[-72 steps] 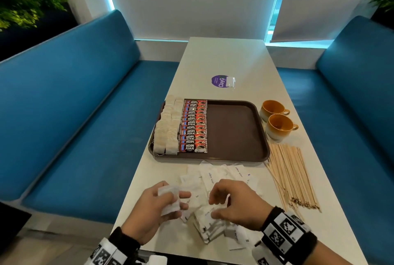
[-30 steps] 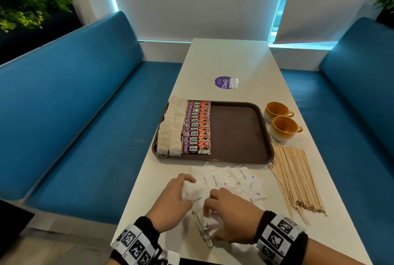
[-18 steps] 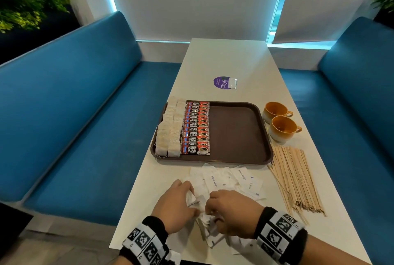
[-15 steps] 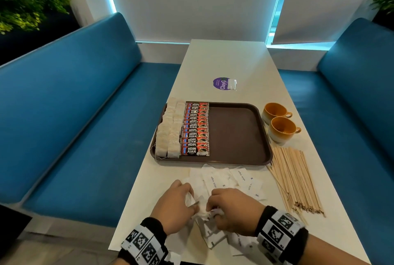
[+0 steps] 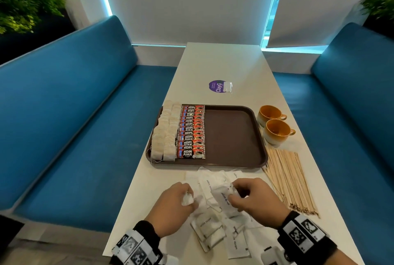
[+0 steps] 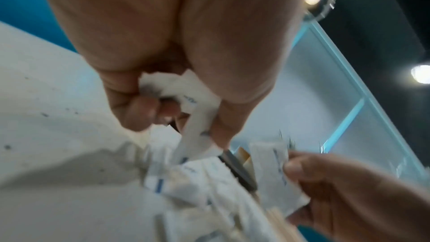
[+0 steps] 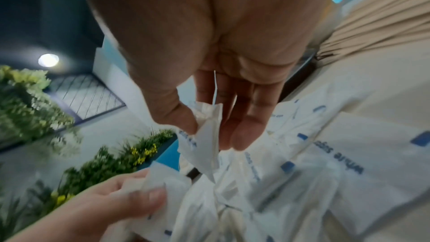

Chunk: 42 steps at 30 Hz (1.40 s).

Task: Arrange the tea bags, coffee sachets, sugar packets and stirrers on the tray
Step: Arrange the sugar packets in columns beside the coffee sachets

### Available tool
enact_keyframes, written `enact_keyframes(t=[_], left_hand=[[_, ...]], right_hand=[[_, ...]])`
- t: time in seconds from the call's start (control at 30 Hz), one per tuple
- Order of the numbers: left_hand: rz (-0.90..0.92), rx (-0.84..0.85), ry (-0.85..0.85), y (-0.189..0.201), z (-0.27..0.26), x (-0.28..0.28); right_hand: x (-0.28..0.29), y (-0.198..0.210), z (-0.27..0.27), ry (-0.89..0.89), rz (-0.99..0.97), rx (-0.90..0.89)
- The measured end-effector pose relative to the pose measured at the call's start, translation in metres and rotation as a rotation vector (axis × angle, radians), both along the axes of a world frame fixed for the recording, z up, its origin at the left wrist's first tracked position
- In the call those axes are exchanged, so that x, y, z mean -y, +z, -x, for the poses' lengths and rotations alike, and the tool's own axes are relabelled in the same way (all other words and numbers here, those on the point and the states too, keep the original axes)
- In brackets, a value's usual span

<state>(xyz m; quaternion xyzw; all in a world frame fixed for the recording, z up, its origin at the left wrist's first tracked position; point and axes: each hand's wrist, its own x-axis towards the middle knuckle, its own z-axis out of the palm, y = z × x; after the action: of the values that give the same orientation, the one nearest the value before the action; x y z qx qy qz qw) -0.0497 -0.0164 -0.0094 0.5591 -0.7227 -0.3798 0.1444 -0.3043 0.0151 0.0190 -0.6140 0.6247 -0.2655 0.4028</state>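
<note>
A brown tray [image 5: 232,136] holds two rows of tea bags [image 5: 165,134] at its left and a row of red coffee sachets [image 5: 193,132] beside them; its right half is bare. White sugar packets [image 5: 210,225] lie heaped on the table in front of the tray. My left hand [image 5: 177,203] grips a small bunch of sugar packets [image 6: 186,98] over the heap. My right hand [image 5: 247,196] pinches one sugar packet [image 7: 207,135] between thumb and fingers. Wooden stirrers [image 5: 287,179] lie in a fan to the right of the heap.
Two orange cups [image 5: 274,124] stand right of the tray. A purple round sticker [image 5: 217,86] with a small clear piece sits beyond the tray. Blue benches [image 5: 64,115] flank the narrow white table [image 5: 221,62]. The table's near edge lies just under my wrists.
My right hand has lifted a sugar packet out of the heap and moved a little right and away. The left hand keeps its bunch of packets and has shifted slightly left.
</note>
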Motion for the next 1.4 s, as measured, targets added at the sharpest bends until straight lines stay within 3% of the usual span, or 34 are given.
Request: enact_keyframes(t=[0.2,0.27,0.43,0.57,0.77,0.97,1.1,1.23,1.4], left_hand=[[-0.597,-0.942,0.346,0.019,0.01,-0.011],[-0.682,-1.055,0.359,0.02,0.016,-0.013],[-0.788,-1.145,0.356,0.028,0.033,-0.015],[-0.838,-1.208,0.37,0.028,0.039,-0.013],[-0.695,-1.051,0.44,0.013,0.008,-0.009],[-0.288,-0.444,0.27,0.003,-0.022,-0.013],[-0.122,-0.269,0.235,-0.002,-0.022,-0.011],[0.021,-0.061,0.192,-0.009,-0.012,-0.003],[0.073,0.156,0.107,-0.011,0.002,0.003]], right_hand=[[0.004,0.015,-0.008,-0.057,0.059,0.112],[0.006,0.017,-0.017,-0.044,0.112,0.108],[0.009,0.014,-0.039,0.019,0.18,0.053],[0.003,0.019,-0.056,0.203,0.208,-0.005],[0.0,0.013,-0.044,0.268,0.13,-0.125],[-0.003,-0.005,-0.05,0.468,-0.017,-0.386],[-0.004,-0.014,-0.061,0.504,-0.091,-0.461],[-0.002,-0.015,-0.065,0.486,-0.072,-0.475],[-0.002,-0.014,-0.067,0.434,-0.033,-0.425]])
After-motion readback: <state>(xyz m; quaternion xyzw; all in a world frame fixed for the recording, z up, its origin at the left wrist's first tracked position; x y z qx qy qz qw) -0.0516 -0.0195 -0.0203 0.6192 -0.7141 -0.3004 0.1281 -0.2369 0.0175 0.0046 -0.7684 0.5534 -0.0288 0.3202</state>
